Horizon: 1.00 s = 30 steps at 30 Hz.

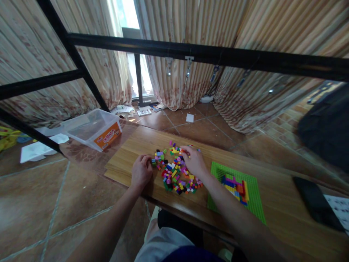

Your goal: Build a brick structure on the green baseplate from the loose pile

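Note:
A pile of small coloured bricks [177,174] lies on the wooden table [131,153]. My left hand [141,171] rests curled at the pile's left edge, its fingers closed near a few bricks; what they hold is hidden. My right hand [194,161] lies over the far right part of the pile, fingers bent down and pinching among the bricks at its tip. To the right lies a green baseplate [252,185] with a patch of coloured bricks [236,186] built on it.
A clear plastic box with an orange label [94,129] sits on the floor beyond the table's left end. A black phone [316,203] and a printed sheet [340,209] lie at the right. Black metal bars [191,51] cross above. Curtains hang behind, and papers lie on the tiled floor.

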Available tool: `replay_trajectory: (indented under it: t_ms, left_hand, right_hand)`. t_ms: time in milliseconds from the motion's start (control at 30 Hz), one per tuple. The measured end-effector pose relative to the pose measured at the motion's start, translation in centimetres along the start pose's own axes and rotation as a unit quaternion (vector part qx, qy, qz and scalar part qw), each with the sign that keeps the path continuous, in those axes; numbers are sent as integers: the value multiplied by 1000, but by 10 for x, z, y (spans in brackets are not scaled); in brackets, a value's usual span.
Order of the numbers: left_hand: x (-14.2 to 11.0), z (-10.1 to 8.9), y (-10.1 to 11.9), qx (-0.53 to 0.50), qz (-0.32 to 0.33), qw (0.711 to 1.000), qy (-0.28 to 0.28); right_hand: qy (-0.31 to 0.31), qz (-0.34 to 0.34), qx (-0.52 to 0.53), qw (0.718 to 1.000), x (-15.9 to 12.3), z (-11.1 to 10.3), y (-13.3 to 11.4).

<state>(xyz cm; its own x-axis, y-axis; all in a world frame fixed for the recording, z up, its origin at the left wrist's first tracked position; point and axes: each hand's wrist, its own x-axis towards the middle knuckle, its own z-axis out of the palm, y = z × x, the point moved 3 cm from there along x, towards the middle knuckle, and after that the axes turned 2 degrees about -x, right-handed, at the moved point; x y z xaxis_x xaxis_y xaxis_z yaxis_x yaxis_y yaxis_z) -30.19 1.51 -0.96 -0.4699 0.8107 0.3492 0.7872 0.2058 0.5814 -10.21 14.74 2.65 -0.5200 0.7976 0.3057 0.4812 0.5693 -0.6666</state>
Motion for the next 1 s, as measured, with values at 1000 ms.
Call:
replay_trajectory:
  t_ms: [1000]
  left_hand:
    - [5,-2,-1,23,4,1000,-1]
  right_hand:
    - [142,178,315,921,-61,-37,0]
